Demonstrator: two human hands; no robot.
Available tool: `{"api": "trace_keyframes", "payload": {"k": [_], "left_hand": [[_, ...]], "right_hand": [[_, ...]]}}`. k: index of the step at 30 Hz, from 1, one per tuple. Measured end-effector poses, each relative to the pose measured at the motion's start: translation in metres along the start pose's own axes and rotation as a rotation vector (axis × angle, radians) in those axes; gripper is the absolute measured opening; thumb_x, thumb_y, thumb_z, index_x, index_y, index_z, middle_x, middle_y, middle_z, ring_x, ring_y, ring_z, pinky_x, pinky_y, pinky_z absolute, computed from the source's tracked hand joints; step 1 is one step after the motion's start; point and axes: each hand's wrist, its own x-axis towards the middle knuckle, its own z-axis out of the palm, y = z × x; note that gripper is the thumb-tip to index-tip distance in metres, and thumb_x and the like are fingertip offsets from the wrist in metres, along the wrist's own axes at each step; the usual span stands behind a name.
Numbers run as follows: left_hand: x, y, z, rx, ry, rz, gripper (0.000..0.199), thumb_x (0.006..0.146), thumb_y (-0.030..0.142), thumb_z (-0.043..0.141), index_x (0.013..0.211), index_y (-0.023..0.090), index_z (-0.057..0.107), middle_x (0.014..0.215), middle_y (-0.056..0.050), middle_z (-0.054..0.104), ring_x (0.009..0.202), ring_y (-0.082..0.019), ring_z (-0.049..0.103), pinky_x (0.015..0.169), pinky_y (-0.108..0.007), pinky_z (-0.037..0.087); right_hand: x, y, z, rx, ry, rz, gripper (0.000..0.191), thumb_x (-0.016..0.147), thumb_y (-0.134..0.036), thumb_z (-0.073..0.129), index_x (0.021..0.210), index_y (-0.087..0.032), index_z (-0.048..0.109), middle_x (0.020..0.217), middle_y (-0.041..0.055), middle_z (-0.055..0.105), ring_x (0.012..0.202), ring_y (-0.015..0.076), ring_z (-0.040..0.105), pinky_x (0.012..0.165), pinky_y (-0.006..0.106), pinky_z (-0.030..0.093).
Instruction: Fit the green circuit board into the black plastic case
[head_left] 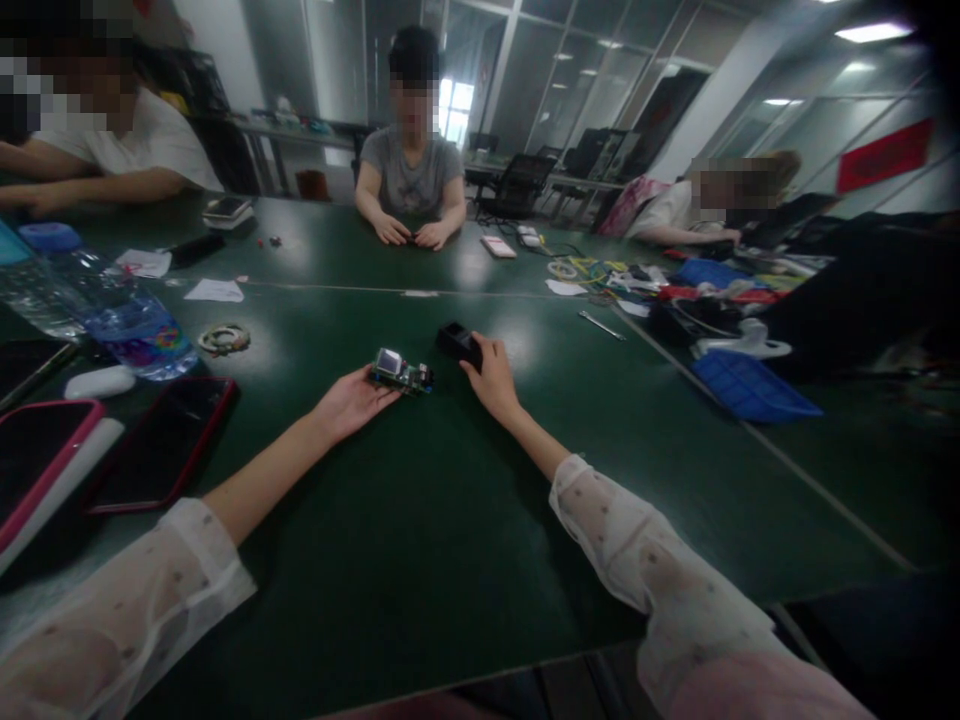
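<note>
My left hand (358,402) holds a small green circuit board (405,376) at its left end, with the fingers under it. A little square silvery part, perhaps a screen, sits on top of the board. To the right, my right hand (492,378) grips a black box-like case (459,343) by its right side, thumb and fingers around it. The case's upper face looks hollow or dark; its inside cannot be made out. Board and case are a short gap apart over the green table (420,520).
On the left are a water bottle (139,325), a red-edged phone (169,440) and a cable coil (223,340). A blue tray (750,385), a slim metal tool (601,326) and tangled cables lie to the right. Across the table sits a person in grey (412,175); others sit at both sides.
</note>
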Motion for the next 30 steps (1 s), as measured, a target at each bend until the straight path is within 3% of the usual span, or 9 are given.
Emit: {"api": "trace_keyframes", "payload": {"k": [8,24,30], "left_hand": [[-0.002,0.000,0.002,-0.004,0.015,0.005,0.044,0.101,0.024,0.035,0.142,0.009,0.040,0.128,-0.018,0.063,0.120,-0.027,0.062,0.103,-0.038,0.051],[0.003,0.000,-0.008,0.010,-0.034,-0.002,0.043,0.102,0.024,0.035,0.143,0.015,0.040,0.132,-0.015,0.062,0.125,-0.025,0.059,0.108,-0.038,0.047],[0.004,0.000,-0.010,0.004,-0.045,-0.007,0.044,0.102,0.024,0.035,0.145,0.016,0.037,0.133,-0.015,0.061,0.126,-0.025,0.058,0.107,-0.038,0.048]], "right_hand": [[-0.002,0.000,0.001,0.032,-0.012,-0.018,0.055,0.087,-0.023,0.058,0.140,-0.022,0.044,0.119,0.0129,0.049,0.110,0.0304,0.057,0.096,0.053,0.052],[-0.002,-0.001,0.003,-0.001,-0.030,-0.037,0.055,0.088,-0.024,0.058,0.140,-0.017,0.043,0.122,0.0159,0.050,0.114,0.0312,0.056,0.099,0.050,0.050],[-0.002,-0.001,0.004,0.010,-0.040,-0.036,0.056,0.087,-0.023,0.058,0.141,-0.020,0.041,0.124,0.0140,0.050,0.116,0.0305,0.056,0.101,0.052,0.049]]}}
